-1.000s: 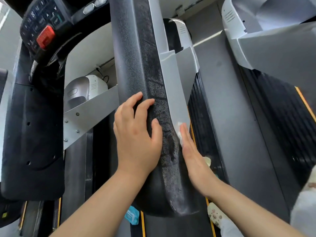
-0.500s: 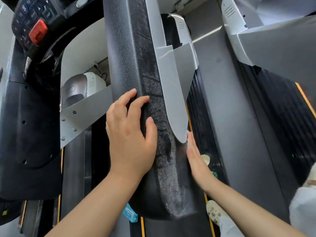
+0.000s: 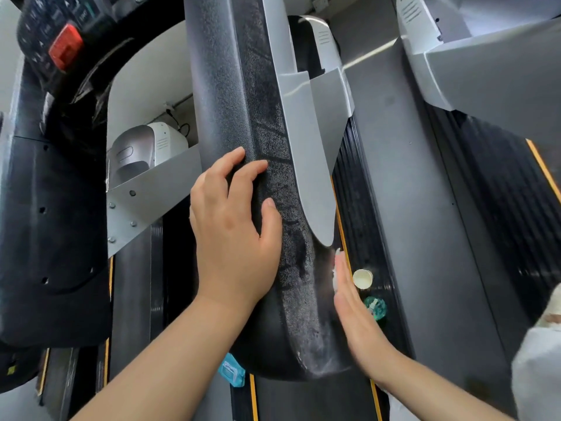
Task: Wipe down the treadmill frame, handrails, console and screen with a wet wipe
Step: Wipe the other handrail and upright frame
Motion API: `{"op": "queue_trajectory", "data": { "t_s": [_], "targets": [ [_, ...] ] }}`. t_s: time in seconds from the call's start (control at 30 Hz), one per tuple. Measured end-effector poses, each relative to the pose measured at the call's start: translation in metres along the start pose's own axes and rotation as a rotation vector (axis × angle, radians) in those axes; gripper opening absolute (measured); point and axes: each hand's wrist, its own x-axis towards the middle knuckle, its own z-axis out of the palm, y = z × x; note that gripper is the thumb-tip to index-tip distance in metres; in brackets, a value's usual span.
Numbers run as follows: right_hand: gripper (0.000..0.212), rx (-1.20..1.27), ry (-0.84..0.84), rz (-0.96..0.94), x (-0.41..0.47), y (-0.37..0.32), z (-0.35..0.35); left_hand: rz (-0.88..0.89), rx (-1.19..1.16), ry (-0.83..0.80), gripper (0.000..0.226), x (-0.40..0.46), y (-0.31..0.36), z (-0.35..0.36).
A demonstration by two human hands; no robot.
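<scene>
Your hands flank the treadmill's black handrail (image 3: 273, 208).
Your left hand (image 3: 233, 235) lies flat on top, fingers relaxed; your right hand (image 3: 355, 308) presses the white wet wipe (image 3: 335, 276) under straight fingers against the handrail's right side.

Grey floor strip (image 3: 403, 208) runs from 6 to 12 o'clock between machines. Neighbouring treadmill's grey frame (image 3: 491, 74) at 2 o'clock, its dark belt with orange edge (image 3: 543, 168) at 3. White wall (image 3: 145, 86) at 10 o'clock, cable hanging. Bright, even light.
</scene>
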Motion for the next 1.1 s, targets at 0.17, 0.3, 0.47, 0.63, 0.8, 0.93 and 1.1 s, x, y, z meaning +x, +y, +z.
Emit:
{"op": "queue_trajectory", "data": {
  "t_s": [0.17,0.3,0.47,0.63,0.8,0.93,1.1],
  "targets": [
    [0.080,0.065,0.091,0.229,0.085,-0.018,-0.027,0.000,0.001,0.005,0.041,0.000,0.001,0.000],
    [0.089,0.033,0.089,0.120,0.039,-0.036,-0.010,-0.010,-0.010,0.008,0.042,0.000,0.002,-0.001],
    [0.076,-0.119,-0.070,-0.107,-0.040,-0.025,0.019,-0.005,0.001,0.010,0.042,0.000,0.002,0.000],
    [0.070,-0.140,0.091,0.014,0.049,-0.056,-0.010,-0.014,0.016,0.011,0.043,-0.001,0.003,0.000],
    [0.070,-0.424,-0.131,-0.167,-0.040,-0.046,0.016,-0.024,0.022,0.006,0.043,-0.002,0.004,0.000],
    [0.057,-0.477,-0.158,-0.213,-0.041,-0.051,0.013,-0.040,0.020,0.004,0.045,-0.002,0.004,0.000],
    [0.053,-0.441,-0.044,-0.237,0.027,-0.085,-0.011,-0.040,0.011,0.006,0.048,-0.002,0.004,0.001]
  ]
}}
